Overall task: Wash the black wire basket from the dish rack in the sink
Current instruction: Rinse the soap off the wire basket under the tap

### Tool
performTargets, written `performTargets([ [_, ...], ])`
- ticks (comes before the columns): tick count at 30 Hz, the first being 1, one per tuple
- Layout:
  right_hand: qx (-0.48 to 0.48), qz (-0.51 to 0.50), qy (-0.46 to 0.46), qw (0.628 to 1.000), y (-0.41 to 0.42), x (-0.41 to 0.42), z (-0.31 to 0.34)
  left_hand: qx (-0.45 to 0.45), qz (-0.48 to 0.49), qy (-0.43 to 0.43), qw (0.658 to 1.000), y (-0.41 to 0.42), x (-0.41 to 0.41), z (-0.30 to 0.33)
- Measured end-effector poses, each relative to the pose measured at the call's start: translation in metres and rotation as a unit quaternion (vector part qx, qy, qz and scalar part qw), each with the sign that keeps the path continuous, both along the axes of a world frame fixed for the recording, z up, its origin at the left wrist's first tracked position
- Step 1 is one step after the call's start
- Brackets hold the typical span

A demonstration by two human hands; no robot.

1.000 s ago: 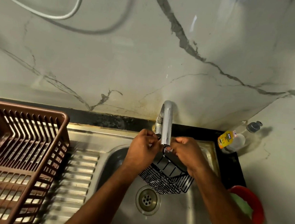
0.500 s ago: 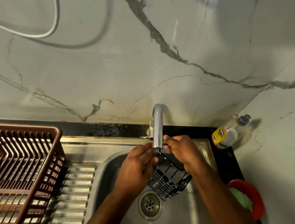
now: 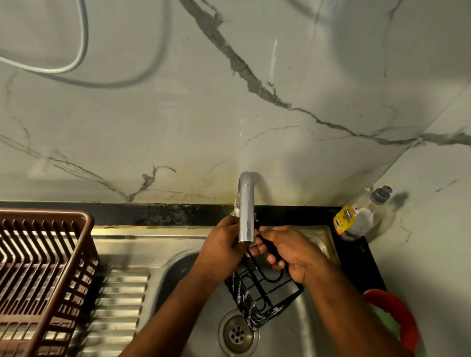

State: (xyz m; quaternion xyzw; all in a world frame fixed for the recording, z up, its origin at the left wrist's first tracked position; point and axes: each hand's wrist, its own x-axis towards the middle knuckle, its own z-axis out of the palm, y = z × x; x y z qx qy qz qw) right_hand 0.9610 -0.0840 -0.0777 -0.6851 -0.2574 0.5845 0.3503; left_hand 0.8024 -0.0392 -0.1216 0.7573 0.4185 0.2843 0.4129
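The black wire basket point(image 3: 264, 296) hangs tilted over the steel sink point(image 3: 294, 349), just under the chrome tap point(image 3: 246, 210), with white suds on its lower wires. My right hand point(image 3: 285, 252) grips its upper rim. Gripping the basket's left top edge beside the tap spout is my left hand point(image 3: 220, 247). The drain point(image 3: 237, 335) lies right below the basket. Whether water runs from the tap I cannot tell.
A brown plastic dish rack point(image 3: 27, 271) stands on the ribbed drainboard point(image 3: 117, 310) at the left. A clear soap bottle with a yellow label point(image 3: 358, 216) stands in the back right corner. A red-rimmed green dish point(image 3: 395, 317) sits at the right of the sink.
The basket has turned from nearly level to steeply tilted, its bottom swinging down toward the drain. My left hand dropped to the basket's side, then rose back beside the spout.
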Motion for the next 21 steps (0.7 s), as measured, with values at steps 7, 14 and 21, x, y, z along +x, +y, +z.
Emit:
performTargets([
  [7, -0.001, -0.045, 0.014, 0.999, 0.002, 0.004, -0.007, -0.01, -0.103, -0.058, 0.993, -0.01, -0.017, -0.003],
  [14, -0.011, -0.032, 0.01, 0.999, 0.006, 0.0, -0.006, -0.013, -0.08, -0.09, 0.993, 0.003, -0.021, 0.001],
  [21, 0.014, 0.089, -0.054, 0.994, 0.011, -0.005, 0.001, 0.129, 0.009, -0.046, 0.991, 0.007, -0.031, -0.007],
])
